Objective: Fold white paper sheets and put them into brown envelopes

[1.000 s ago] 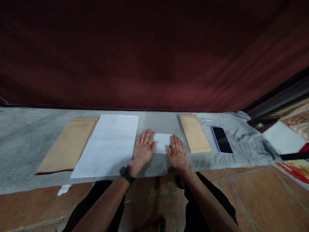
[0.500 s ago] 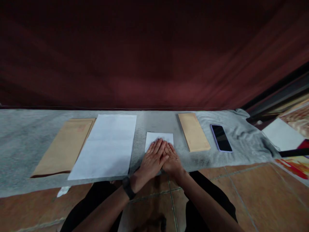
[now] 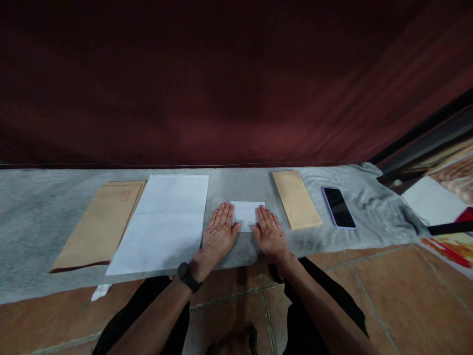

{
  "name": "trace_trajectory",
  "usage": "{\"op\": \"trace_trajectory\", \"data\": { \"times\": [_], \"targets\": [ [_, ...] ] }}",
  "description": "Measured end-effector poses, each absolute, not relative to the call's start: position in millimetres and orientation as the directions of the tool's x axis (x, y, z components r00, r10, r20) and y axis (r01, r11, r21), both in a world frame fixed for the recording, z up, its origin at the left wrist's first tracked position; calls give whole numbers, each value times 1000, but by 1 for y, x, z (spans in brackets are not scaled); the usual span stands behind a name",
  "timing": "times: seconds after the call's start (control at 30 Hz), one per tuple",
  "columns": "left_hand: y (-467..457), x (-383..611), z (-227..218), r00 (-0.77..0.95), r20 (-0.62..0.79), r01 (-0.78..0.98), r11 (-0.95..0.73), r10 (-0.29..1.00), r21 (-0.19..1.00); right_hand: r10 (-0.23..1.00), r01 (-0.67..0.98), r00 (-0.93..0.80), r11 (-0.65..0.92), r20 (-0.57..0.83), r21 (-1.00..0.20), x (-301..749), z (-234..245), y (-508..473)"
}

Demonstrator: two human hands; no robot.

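Note:
A small folded white paper lies on the grey cloth in front of me. My left hand lies flat with fingers stretched out, pressing the paper's left edge. My right hand lies flat the same way on its right edge. A black watch is on my left wrist.
Left of my hands lie a large white sheet and a big brown envelope. To the right lie a narrow brown envelope and a dark phone. A dark red curtain hangs behind. Brown floor tiles run along the cloth's near edge.
Half a second ago both hands met over the paper's middle. They have since slid apart to its left and right edges, still flat on it.

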State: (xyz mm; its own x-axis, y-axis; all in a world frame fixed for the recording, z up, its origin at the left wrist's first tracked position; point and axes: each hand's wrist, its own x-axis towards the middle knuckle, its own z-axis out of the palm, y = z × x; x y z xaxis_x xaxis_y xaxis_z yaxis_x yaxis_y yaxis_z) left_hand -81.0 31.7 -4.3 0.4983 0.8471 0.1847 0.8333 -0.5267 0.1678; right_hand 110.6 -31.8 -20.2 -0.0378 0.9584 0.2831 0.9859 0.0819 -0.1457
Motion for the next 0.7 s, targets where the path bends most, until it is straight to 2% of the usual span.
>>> {"op": "trace_trajectory", "data": {
  "times": [0.3, 0.47, 0.57, 0.7],
  "targets": [
    [38, -85, -6, 455, 165, 862, -479, 875, 165, 959, 988, 24, 20, 283, -150, 114, -16, -33],
    [34, -83, -4, 413, 190, 877, -445, 891, 181, 949, 980, 68, -7, 307, -197, 110, -14, -37],
    [17, -79, -3, 438, 250, 848, -489, 863, 205, 948, 964, 16, 70, 317, -258, 98, -6, -42],
    [-14, -72, -13, 638, 261, 713, -684, 725, 156, 949, 907, -189, 268, 254, -326, 74, 2, -51]
  ]
}}
